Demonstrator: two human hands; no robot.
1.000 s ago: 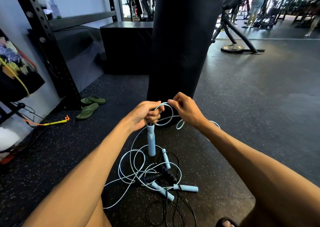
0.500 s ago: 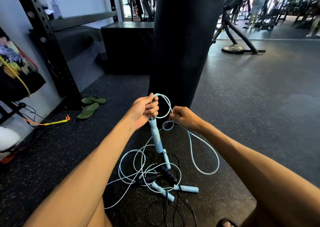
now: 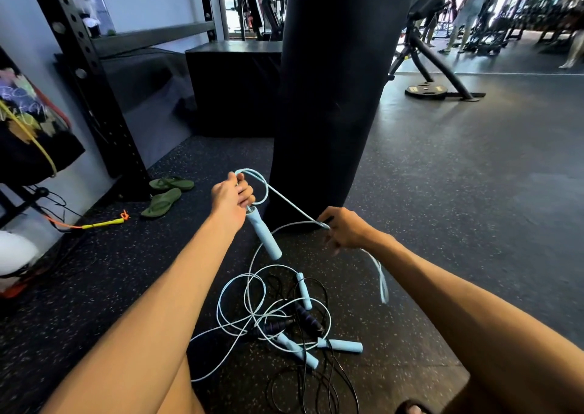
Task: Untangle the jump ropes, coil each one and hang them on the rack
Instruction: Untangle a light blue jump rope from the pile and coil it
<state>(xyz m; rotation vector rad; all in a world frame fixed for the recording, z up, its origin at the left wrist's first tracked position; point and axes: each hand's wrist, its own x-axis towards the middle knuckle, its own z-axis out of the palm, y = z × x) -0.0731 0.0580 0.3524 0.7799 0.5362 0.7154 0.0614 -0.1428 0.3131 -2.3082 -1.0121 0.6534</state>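
The left hand (image 3: 232,197), at the centre of the frame, is clenched round a small loop of light blue cord (image 3: 290,205) just above a foam handle (image 3: 264,235), which dangles at a slant below it. The right hand (image 3: 344,229), lower and to the right, pinches the same cord, which runs taut between the two. Its lower fingers are blurred. A slack bight hangs beneath it. The other ropes lie in a pile (image 3: 268,312) on the floor (image 3: 442,224) at lower centre, where blue cord and handles cross a thin black rope (image 3: 316,382) in front of the bag (image 3: 331,97). The rack (image 3: 82,66) stands at upper left. The cord looks light, thin, limp and probably slick, so coils may spring loose. The padded handles seem the surest hold, with loops gathered close beside them.
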